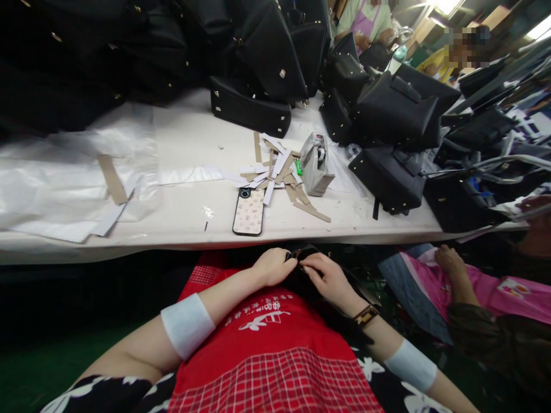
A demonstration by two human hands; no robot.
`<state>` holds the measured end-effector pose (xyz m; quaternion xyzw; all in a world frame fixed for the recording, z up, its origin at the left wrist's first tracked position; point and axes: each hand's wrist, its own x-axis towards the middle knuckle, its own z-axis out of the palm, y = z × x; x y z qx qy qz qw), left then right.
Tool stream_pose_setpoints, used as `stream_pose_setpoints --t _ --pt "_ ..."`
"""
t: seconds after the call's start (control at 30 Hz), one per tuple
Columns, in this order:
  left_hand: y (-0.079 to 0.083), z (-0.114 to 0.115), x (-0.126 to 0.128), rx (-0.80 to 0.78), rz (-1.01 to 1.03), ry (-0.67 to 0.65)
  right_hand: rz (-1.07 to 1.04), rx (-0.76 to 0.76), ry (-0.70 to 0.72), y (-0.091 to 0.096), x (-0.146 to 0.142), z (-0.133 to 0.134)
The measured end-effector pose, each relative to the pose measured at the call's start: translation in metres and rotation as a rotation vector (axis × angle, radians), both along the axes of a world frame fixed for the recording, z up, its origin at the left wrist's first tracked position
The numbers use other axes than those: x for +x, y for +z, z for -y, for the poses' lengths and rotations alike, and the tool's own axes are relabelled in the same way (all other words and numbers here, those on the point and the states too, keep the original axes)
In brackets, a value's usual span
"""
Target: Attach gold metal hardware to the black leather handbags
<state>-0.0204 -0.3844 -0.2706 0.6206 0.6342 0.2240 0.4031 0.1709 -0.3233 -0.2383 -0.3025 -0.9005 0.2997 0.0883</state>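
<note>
Over the red apron [262, 307], the left hand [274, 267] is closed on a black piece [306, 250], which the right hand [328, 280] touches with bent fingers; whether these pinch it, I cannot tell. Just beyond, on the white table [185, 212], a phone [249, 212] lies near the edge, then paper strips [282, 163] beside a gray holder [316, 172]. Black bags [394, 109] stand farther back, before a person in a purple apron [365, 20].

Two hands close together, low in front of the tummy.
The left hand [273, 267] is curled in, with its thumb pointing at the right hand [332, 280], whose fingers bend and reach across. The left arm [233, 289] and right arm [384, 333] slant inward, elbows out wide.
</note>
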Motion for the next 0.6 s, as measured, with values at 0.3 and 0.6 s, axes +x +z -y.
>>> stream_pose_setpoints --t 0.3,0.6 --pt "0.001 -0.021 0.011 -0.089 -0.136 0.031 0.384 -0.155 -0.133 -0.012 -0.003 0.009" --pt "0.016 -0.011 -0.004 -0.001 0.018 0.0 0.372 -0.165 -0.276 -0.02 0.007 -0.004"
